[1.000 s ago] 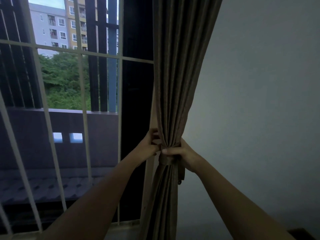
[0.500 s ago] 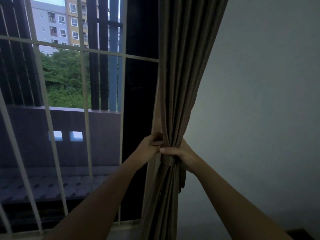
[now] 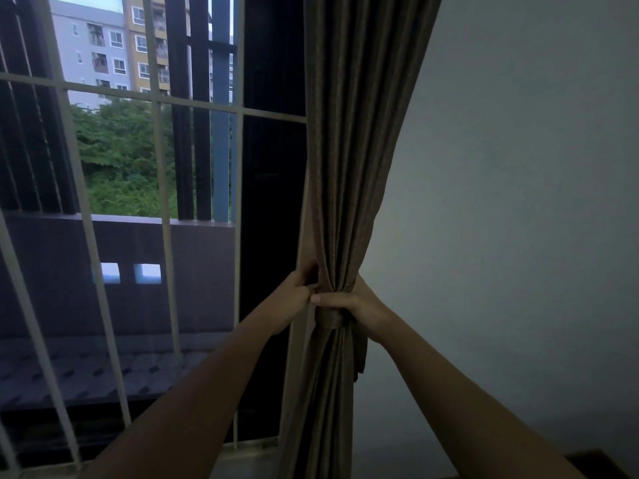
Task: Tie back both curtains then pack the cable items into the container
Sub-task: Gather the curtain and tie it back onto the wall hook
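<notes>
One curtain is all I can see from here. The brown curtain [image 3: 352, 167] hangs at the right edge of the window grille [image 3: 165, 236], beside the grey wall [image 3: 518, 202]. It is cinched to a narrow waist by a matching fabric tie-back [image 3: 330, 319]. I judge this one nearly tied: the band is round it, though I can't see how its ends fasten.

The second curtain, the cable items and the container are out of view, so I count the packing as all left to do.

The left hand [image 3: 297, 297] is curled tight into the folds on the bundle's left side, just above the band. The right hand [image 3: 356, 304] wraps the bundle from the right, with its thumb across the front along the band's top edge.
</notes>
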Demonstrator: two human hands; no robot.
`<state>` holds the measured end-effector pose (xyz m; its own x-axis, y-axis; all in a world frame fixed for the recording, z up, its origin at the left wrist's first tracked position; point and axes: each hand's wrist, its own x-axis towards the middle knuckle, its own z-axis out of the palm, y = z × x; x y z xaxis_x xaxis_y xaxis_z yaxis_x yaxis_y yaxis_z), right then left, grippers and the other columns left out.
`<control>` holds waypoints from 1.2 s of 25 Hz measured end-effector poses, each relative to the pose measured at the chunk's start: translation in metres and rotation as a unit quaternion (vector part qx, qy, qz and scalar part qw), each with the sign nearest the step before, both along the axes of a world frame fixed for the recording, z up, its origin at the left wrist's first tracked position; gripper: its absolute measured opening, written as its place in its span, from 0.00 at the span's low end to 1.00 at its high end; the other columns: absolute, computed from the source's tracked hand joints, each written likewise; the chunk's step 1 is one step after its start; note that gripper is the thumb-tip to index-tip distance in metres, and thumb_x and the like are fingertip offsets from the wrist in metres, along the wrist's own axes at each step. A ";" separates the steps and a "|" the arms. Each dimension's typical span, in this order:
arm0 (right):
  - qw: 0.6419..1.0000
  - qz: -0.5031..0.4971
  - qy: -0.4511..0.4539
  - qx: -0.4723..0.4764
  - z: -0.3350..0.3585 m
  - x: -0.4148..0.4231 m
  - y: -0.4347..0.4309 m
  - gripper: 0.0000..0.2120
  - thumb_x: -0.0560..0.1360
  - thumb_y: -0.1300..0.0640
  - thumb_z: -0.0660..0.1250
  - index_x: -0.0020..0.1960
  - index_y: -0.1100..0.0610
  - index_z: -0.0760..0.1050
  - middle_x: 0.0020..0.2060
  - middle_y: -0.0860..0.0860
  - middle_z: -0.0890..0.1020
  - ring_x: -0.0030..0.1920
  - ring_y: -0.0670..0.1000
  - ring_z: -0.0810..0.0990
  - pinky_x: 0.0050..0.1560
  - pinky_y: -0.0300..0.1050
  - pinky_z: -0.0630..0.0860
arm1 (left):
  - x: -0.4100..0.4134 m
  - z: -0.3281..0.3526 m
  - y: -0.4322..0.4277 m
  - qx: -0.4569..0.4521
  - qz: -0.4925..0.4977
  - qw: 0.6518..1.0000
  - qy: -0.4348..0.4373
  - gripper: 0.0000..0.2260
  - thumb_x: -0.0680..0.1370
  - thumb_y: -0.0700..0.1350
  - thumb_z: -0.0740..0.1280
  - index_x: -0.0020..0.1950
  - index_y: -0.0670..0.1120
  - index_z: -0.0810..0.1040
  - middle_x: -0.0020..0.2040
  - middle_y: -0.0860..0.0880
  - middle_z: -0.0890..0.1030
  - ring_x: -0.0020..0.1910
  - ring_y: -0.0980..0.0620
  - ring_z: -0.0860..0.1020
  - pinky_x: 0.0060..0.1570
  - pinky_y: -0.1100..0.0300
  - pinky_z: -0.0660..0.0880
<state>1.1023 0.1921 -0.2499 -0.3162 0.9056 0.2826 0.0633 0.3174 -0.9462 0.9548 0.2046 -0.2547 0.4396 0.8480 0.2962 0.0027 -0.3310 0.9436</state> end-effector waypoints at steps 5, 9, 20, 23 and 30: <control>1.000 -0.013 0.010 -0.005 0.003 0.001 -0.002 0.26 0.61 0.58 0.76 0.57 0.60 0.77 0.49 0.54 0.83 0.52 0.50 0.82 0.49 0.39 0.77 | 0.004 0.002 0.001 0.033 0.026 0.998 0.049 0.17 0.77 0.39 0.60 0.66 0.48 0.71 0.63 0.49 0.76 0.62 0.53 0.74 0.65 0.55 0.70; 0.999 -0.027 0.024 0.013 0.003 -0.003 -0.005 0.22 0.64 0.63 0.75 0.58 0.59 0.78 0.51 0.54 0.84 0.53 0.50 0.82 0.50 0.39 0.78 | 0.006 -0.002 -0.001 0.049 0.095 0.994 0.016 0.21 0.77 0.37 0.64 0.66 0.41 0.58 0.63 0.43 0.71 0.53 0.56 0.75 0.53 0.65 0.76; 0.999 -0.044 0.006 -0.006 0.002 -0.009 -0.001 0.22 0.63 0.59 0.77 0.56 0.60 0.79 0.52 0.55 0.83 0.54 0.51 0.82 0.57 0.47 0.78 | -0.012 -0.004 0.010 0.069 0.059 0.988 0.123 0.18 0.77 0.43 0.64 0.65 0.53 0.66 0.57 0.53 0.74 0.59 0.53 0.74 0.56 0.67 0.71; 0.998 -0.054 0.011 -0.001 0.000 -0.011 0.000 0.23 0.62 0.58 0.77 0.56 0.58 0.79 0.52 0.54 0.84 0.54 0.51 0.82 0.55 0.46 0.78 | -0.012 -0.003 0.008 0.127 0.130 0.971 0.157 0.15 0.77 0.41 0.65 0.63 0.45 0.72 0.53 0.50 0.76 0.49 0.55 0.76 0.46 0.75 0.70; 0.996 -0.080 0.041 0.005 0.000 -0.017 -0.006 0.18 0.64 0.64 0.76 0.54 0.58 0.80 0.48 0.52 0.84 0.50 0.49 0.83 0.50 0.41 0.80 | -0.017 -0.011 0.015 0.273 0.200 0.909 0.244 0.26 0.68 0.58 0.55 0.46 0.40 0.83 0.52 0.45 0.80 0.48 0.48 0.71 0.42 0.58 0.68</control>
